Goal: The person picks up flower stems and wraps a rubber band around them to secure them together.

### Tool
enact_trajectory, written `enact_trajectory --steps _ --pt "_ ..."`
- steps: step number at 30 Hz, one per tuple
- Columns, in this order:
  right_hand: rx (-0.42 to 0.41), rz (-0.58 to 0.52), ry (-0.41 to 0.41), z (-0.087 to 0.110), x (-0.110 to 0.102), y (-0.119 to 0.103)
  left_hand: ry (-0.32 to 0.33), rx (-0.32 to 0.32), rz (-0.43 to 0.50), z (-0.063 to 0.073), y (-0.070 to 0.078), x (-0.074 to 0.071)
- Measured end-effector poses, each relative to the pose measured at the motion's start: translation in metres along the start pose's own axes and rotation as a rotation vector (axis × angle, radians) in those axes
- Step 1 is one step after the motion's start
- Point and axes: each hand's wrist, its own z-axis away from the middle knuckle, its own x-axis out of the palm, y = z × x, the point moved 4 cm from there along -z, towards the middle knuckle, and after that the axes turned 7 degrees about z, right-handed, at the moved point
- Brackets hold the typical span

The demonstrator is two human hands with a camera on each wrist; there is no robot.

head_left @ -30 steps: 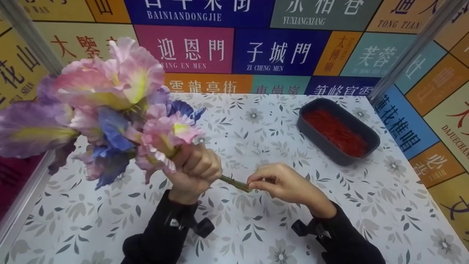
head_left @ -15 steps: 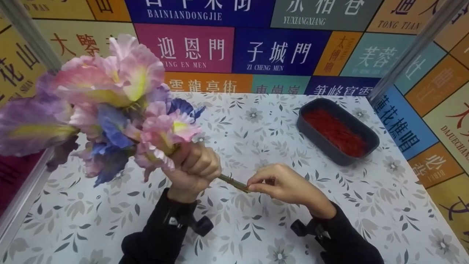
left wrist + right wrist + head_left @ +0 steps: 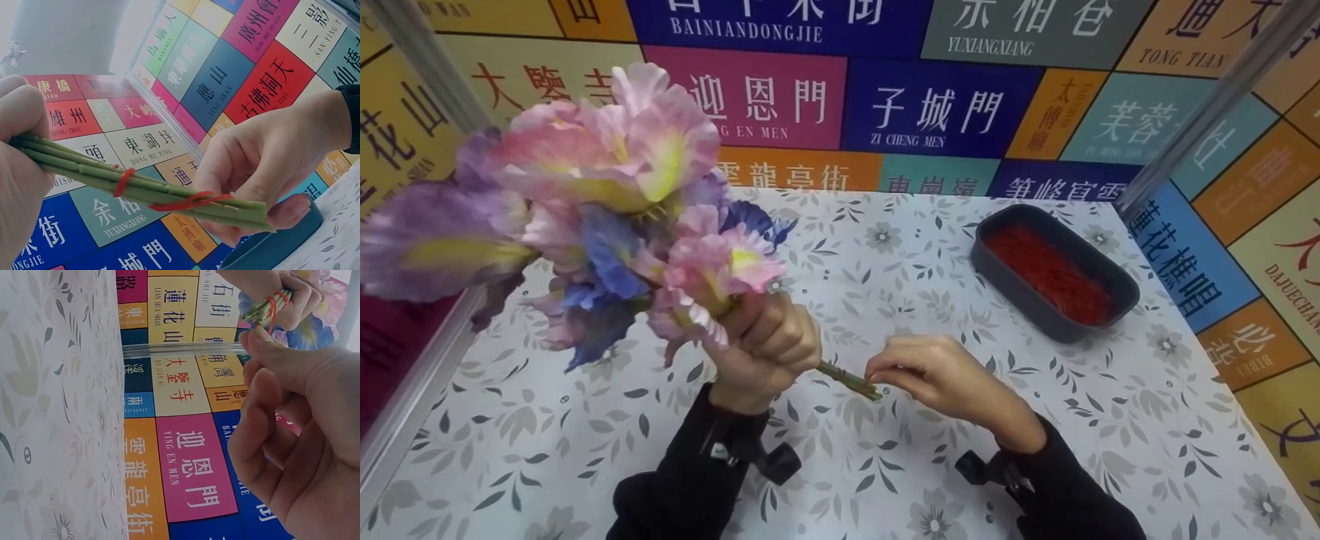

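A bouquet of pink, purple and blue iris-like flowers [image 3: 660, 169] leans to the left in the head view. My left hand [image 3: 769, 349] grips it in a fist just below the blooms. Its bundled green stems [image 3: 84, 171] stick out of the fist toward my right hand [image 3: 949, 382]. Around the stems winds a thin red ribbon [image 3: 188, 201], with turns spaced along the lower part. Thumb and forefinger of the right hand pinch near the ribbon's end, right beside the cut stem ends; the fingers partly hide that end.
A dark grey oblong tub [image 3: 1024, 311] with a heap of red strips [image 3: 1046, 270] inside stands at the back right of the table. A leaf-patterned white cloth [image 3: 840, 480] covers the table. Printed panels [image 3: 769, 97] wall it in behind and at the sides.
The bouquet and left hand have shifted slightly right, partly with a small turn of the head view. More of the cut stem ends shows beside the right fingertips, which stay nearly in place.
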Motion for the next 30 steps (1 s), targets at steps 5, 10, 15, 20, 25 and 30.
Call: enact_trajectory --steps 5,10,15,20,25,30 --pt "-0.041 0.043 0.06 -0.002 -0.001 -0.004 0.033 -0.011 0.03 0.001 -0.009 -0.005" --pt "-0.036 0.05 0.125 -0.004 0.0 -0.006 0.091 0.029 0.08 0.005 -0.011 -0.01" --pt "-0.025 0.047 0.227 -0.005 0.003 -0.008 0.159 0.04 0.146 0.008 -0.016 -0.016" --pt "-0.004 0.075 0.267 -0.005 0.003 -0.01 0.212 -0.004 0.148 0.013 -0.027 -0.02" --pt "0.007 0.109 0.272 -0.003 -0.004 -0.009 0.246 -0.015 0.18 0.015 -0.031 -0.024" --pt "0.043 0.05 0.158 -0.004 0.0 -0.014 0.28 0.052 0.191 0.013 -0.021 -0.022"
